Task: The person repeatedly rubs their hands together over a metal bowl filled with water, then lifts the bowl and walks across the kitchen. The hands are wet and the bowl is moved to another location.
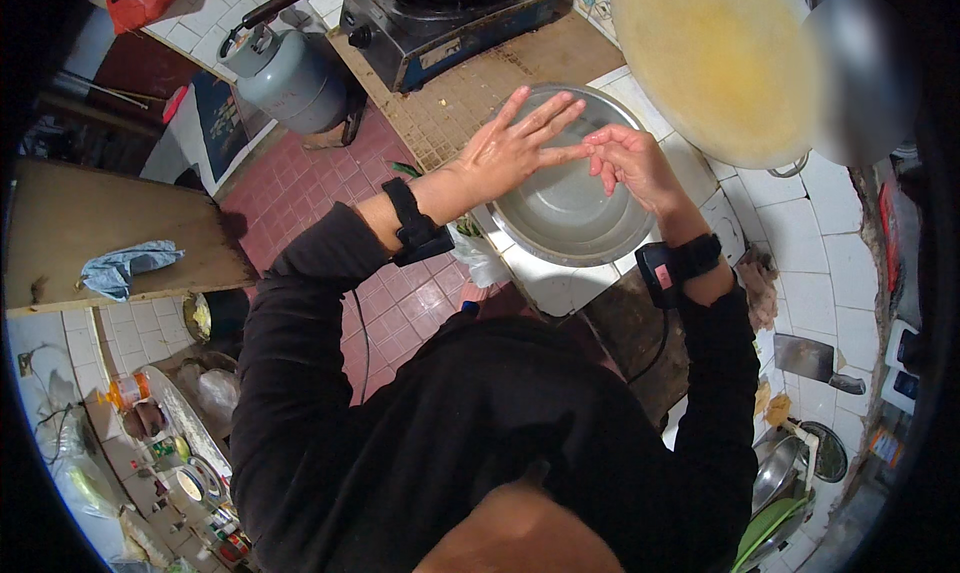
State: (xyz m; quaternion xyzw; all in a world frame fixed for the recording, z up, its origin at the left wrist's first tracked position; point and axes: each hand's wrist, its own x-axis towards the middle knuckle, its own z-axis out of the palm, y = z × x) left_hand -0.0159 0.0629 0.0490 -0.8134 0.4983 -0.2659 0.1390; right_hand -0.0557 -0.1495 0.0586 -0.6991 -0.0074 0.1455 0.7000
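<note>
Head view: right hand (pixel 628 163) pinches a finger (pixel 562 156) of splayed left hand (pixel 497 160), partly hiding the basin (pixel 575 259).

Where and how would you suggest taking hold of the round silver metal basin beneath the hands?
Probably the rim of the round silver metal basin, left hand from the left, right hand from the right: it sits open side up, its circular rim exposed on both sides, so opposite grips should balance.

Pinkish-red tiled floor (pixel 300 178), white tiled counter (pixel 838 281)
</note>
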